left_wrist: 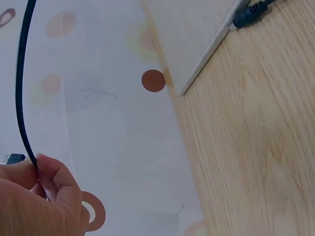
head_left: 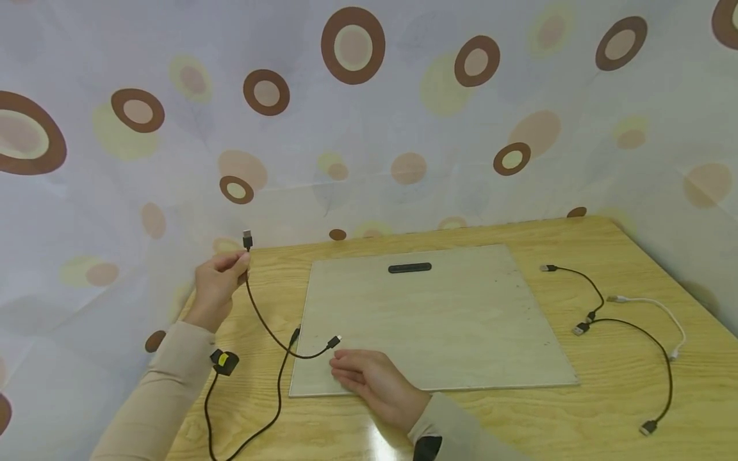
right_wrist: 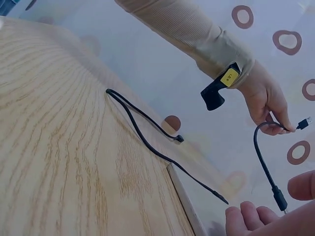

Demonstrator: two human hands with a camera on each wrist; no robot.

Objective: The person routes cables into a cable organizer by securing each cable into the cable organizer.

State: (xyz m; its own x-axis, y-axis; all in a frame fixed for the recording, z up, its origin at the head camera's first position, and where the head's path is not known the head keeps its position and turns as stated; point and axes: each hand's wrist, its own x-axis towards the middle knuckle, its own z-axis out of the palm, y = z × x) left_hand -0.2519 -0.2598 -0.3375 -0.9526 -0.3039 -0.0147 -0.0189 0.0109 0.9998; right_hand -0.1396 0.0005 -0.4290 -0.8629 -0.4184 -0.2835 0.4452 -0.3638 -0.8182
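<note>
My left hand point(head_left: 218, 285) pinches a thin black USB cable point(head_left: 261, 318) just below its USB-A plug point(head_left: 247, 239), which points upward. From there the cable hangs in a curve, its small plug point(head_left: 334, 342) at the lower end near the board's left side. Close by that small plug is my right hand point(head_left: 377, 384), fingers extended and holding nothing. In the right wrist view the plug point(right_wrist: 279, 199) shows between the right thumb point(right_wrist: 301, 187) and the fingers point(right_wrist: 246, 216), with gaps on both sides. In the left wrist view, thumb and forefinger point(left_wrist: 56, 174) press on the cable.
A pale flat board point(head_left: 438, 326) with a black slot-shaped piece point(head_left: 410, 267) lies mid-table. Another black cable point(head_left: 279, 390) loops left of it. On the right lie two black cables point(head_left: 594, 286) point(head_left: 663, 349) and a white cable point(head_left: 671, 310). A patterned curtain point(head_left: 369, 128) hangs behind.
</note>
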